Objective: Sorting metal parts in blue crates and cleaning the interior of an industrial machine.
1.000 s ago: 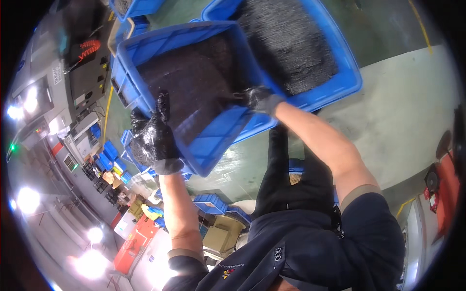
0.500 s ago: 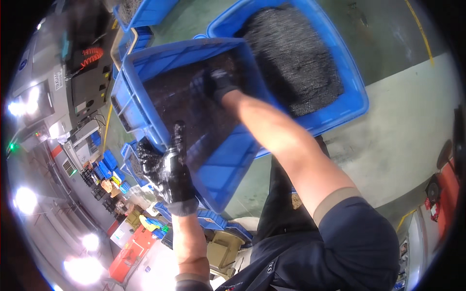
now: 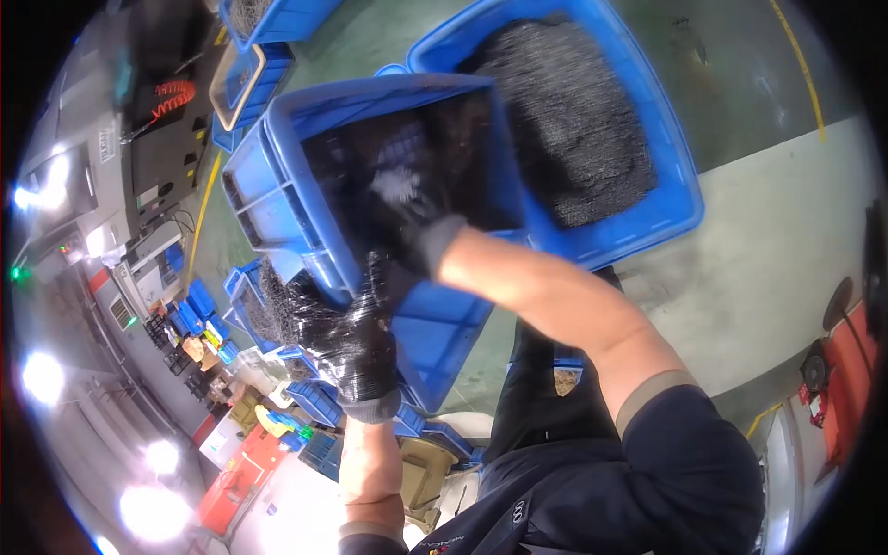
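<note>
Tilting above the green floor (image 3: 731, 83), a rectangular blue plastic bin (image 3: 439, 342) is clasped at its rim by the left hand (image 3: 347, 338), gloved in glossy black. Within it, the dark-gloved right hand (image 3: 407, 199) is blurred; whether anything is grasped cannot be told. Rightward, a rounded blue plastic tub (image 3: 680, 185) is heaped with dark grey granular material (image 3: 573, 120).

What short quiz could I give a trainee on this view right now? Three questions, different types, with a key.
1. Which hand reaches inside the tilted blue bin?
2. True or false: the left hand is bare.
3. Fill in the blank: the blue bin to its right holds a ____ -coloured heap.

Key: 1. The right hand. 2. False; it is gloved. 3. Dark.
</note>
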{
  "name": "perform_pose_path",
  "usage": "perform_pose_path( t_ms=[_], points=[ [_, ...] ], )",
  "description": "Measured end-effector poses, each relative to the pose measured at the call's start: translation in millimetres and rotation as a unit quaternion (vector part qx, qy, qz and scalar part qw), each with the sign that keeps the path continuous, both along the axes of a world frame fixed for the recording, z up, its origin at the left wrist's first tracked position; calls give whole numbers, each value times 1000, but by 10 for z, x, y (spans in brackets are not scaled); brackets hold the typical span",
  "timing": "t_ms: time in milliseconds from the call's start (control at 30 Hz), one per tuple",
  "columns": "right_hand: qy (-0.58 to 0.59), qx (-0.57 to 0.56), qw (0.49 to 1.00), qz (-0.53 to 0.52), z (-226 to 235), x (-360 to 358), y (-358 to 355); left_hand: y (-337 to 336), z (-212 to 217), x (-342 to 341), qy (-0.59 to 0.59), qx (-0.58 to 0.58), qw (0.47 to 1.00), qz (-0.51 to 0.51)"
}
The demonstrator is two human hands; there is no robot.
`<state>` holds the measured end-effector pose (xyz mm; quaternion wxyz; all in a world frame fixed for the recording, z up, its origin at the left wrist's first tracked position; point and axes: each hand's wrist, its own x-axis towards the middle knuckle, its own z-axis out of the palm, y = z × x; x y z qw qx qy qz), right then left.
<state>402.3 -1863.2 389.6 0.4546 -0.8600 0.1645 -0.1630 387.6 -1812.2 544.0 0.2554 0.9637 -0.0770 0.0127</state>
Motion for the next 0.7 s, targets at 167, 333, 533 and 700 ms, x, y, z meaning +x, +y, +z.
perform_pose_path(
  t_ms=[167, 333, 533, 700],
  points=[
    [55, 89, 994, -35, -873, 286, -634, -310, 23, 6, 35, 74, 996, -30],
    [-152, 180, 970, -53, 143, -198, -46, -74, 44, -16, 49, 23, 998, 19],
    [111, 140, 984, -20, -1013, 403, -460, -422, 61, -88, 28, 107, 993, -45],
    [105, 183, 976, -55, -1206, 610, -465, -316, -48, -129, -33, 4, 998, -62]
  ],
)
